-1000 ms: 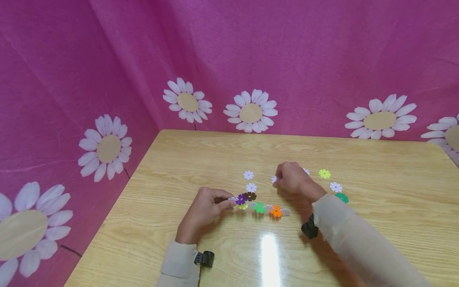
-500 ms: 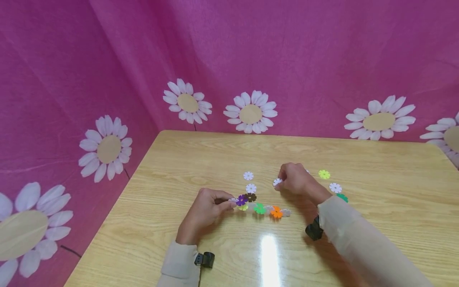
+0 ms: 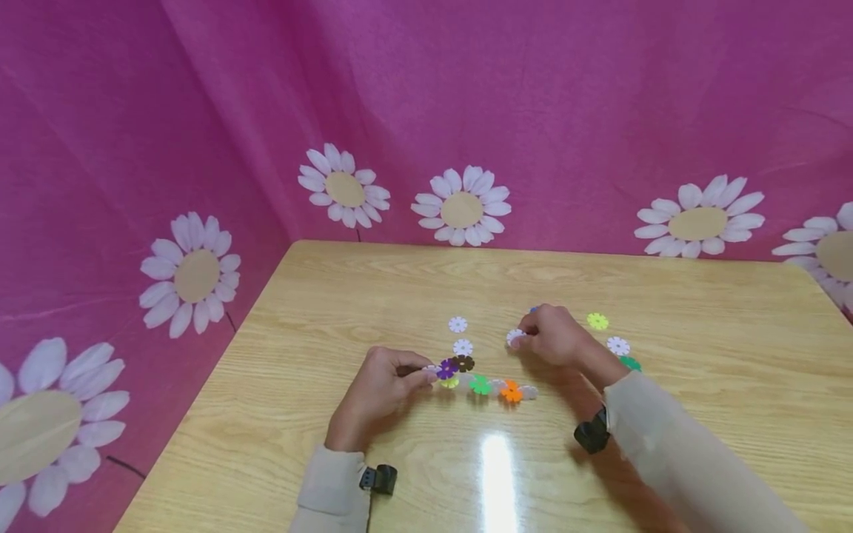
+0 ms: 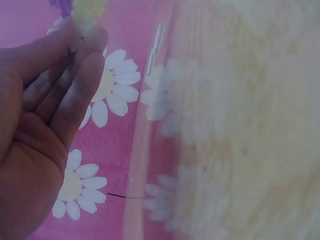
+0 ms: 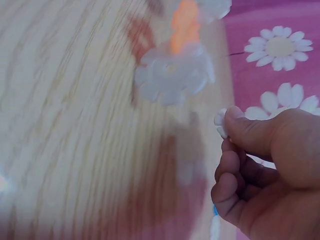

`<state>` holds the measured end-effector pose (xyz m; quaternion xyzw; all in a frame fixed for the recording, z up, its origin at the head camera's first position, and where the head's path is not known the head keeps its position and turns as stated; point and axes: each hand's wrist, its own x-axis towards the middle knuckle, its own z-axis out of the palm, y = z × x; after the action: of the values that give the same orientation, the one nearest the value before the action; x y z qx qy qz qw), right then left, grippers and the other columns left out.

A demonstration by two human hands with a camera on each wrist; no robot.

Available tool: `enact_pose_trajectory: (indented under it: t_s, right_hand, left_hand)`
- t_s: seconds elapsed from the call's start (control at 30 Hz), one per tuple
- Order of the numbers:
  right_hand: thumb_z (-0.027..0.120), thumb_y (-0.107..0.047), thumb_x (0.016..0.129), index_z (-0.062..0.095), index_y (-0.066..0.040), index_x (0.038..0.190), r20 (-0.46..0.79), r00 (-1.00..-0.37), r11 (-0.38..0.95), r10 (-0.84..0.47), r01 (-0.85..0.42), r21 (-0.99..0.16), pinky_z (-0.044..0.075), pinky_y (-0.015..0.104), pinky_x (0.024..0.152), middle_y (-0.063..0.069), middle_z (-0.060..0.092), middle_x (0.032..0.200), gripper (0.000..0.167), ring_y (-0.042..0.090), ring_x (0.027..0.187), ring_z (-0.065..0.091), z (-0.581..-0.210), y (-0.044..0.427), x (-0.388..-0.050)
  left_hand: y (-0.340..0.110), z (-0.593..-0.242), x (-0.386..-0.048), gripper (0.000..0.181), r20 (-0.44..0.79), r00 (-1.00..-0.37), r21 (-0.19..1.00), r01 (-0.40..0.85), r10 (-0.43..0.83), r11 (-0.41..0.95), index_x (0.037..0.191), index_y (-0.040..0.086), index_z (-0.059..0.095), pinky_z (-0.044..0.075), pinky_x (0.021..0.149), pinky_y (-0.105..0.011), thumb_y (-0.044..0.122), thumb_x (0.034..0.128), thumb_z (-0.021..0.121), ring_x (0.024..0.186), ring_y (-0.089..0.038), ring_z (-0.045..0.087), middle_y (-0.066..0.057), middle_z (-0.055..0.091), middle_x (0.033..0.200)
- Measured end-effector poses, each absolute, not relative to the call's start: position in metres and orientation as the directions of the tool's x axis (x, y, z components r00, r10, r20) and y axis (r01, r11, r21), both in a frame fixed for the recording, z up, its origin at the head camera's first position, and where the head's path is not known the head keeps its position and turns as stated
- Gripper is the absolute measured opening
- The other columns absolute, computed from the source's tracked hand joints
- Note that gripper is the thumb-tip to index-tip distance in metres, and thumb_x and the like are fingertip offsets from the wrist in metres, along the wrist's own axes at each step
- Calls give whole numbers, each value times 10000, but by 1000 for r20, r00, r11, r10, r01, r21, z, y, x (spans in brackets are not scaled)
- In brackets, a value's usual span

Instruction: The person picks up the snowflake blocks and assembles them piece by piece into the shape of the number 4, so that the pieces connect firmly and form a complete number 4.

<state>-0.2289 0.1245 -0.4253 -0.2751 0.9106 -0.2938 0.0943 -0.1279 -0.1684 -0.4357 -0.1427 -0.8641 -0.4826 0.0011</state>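
My left hand [image 3: 380, 389] pinches a white flower-shaped disc at the left end of a joined chain. Purple [image 3: 446, 369], yellow, green [image 3: 480, 384] and orange [image 3: 512, 391] discs alternate with whitish ones, the last at the right end [image 3: 529, 392]. A brown disc [image 3: 463, 363] lies beside the purple one. My right hand [image 3: 556, 337] pinches a loose white disc [image 3: 514, 338] between thumb and fingers, behind the chain's right end. In the right wrist view this disc [image 5: 220, 123] shows edge-on, apart from the chain's whitish end disc [image 5: 172, 75].
Two white discs [image 3: 457, 324] [image 3: 463, 346] lie behind the chain. Beyond my right hand are a yellow disc [image 3: 597, 321], a white one [image 3: 618, 346], a green one [image 3: 629, 363] and a partly hidden blue one [image 3: 534, 310]. A pink flowered cloth [image 3: 566, 111] hangs behind the table [image 3: 373, 289].
The right hand has shifted slightly right with the white disc, which first turned into fuller view. A bit of blue now shows behind that hand. My left hand keeps its grip, nearly still.
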Motion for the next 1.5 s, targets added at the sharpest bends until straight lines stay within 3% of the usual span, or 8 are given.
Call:
enact_pose_trajectory:
  t_s: [0.33, 0.47, 0.8, 1.17, 1.5]
  right_hand:
    - [641, -80, 970, 510, -112, 623, 63, -811, 586, -581, -471, -659, 316, 288, 566, -74, 343, 561, 372, 106, 557, 343, -406, 116, -207]
    - [609, -83, 987, 534, -105, 649, 72, -801, 554, -595, -473, -685, 331, 283, 563, -81, 355, 560, 347, 87, 540, 341, -399, 110, -199]
    - [560, -112, 1008, 541, -73, 647, -21, -795, 538, -607, -391, -747, 354, 295, 573, -53, 407, 566, 363, 104, 536, 366, -386, 95, -184]
    - [562, -115, 981, 569, -72, 624, -33, -786, 514, -618, -372, -773, 417, 316, 643, -61, 424, 561, 360, 98, 523, 385, -381, 84, -176]
    - [553, -110, 991, 454, -141, 559, -63, -791, 513, -609, -332, -791, 349, 282, 558, -68, 357, 522, 444, 89, 484, 315, -385, 80, -174]
  left_hand:
    - [-168, -436, -127, 80, 141, -957, 842, 251, 254, 478, 908, 110, 806, 554, 690, -281, 109, 927, 728, 741, -85, 675, 54, 743, 880]
    - [-168, -436, -127, 82, 141, -956, 844, 251, 256, 474, 905, 106, 805, 554, 692, -283, 112, 929, 726, 741, -88, 674, 42, 744, 883]
    - [-168, -435, -127, 83, 123, -962, 843, 232, 246, 486, 904, 126, 807, 537, 669, -280, 136, 931, 729, 731, -84, 645, 84, 735, 869]
    - [-167, -436, -125, 80, 153, -954, 840, 263, 257, 475, 903, 107, 805, 531, 649, -269, 115, 927, 729, 715, -98, 654, 60, 740, 850]
    - [-166, -435, -125, 75, 155, -953, 846, 265, 262, 464, 905, 102, 805, 538, 648, -271, 98, 921, 732, 717, -107, 665, 54, 742, 855]
